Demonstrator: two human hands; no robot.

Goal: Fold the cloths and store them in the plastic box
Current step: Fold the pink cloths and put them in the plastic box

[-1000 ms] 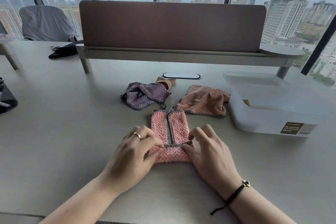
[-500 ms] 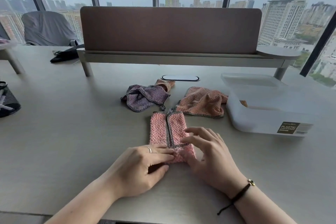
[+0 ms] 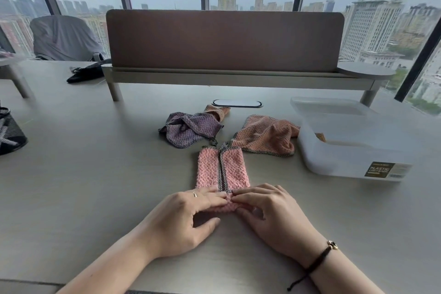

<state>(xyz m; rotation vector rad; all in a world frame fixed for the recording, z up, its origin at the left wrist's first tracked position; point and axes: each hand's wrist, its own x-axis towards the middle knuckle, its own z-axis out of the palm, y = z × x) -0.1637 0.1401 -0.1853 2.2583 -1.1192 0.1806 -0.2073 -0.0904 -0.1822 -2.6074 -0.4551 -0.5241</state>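
Note:
A pink cloth (image 3: 222,169) lies on the table as a narrow strip, both long sides folded in to a dark-edged seam down the middle. Its near end is rolled up. My left hand (image 3: 183,219) and my right hand (image 3: 272,217) grip that rolled end, fingers on top and thumbs below, fingertips nearly meeting at the seam. A crumpled purple cloth (image 3: 191,129) and a crumpled orange cloth (image 3: 267,136) lie just beyond. The translucent plastic box (image 3: 346,157) stands open to the right, something orange showing inside it.
The box's lid (image 3: 327,106) lies behind the box. A brown desk divider on a shelf (image 3: 224,40) crosses the back. An oval cable port (image 3: 237,103) sits in the table. A black mesh holder (image 3: 9,129) is at the left edge, a black item (image 3: 88,71) far left.
The near end of the pink cloth has been turned up and rolled away from me. Both hands have come together at the seam, the right hand dropping down onto the roll.

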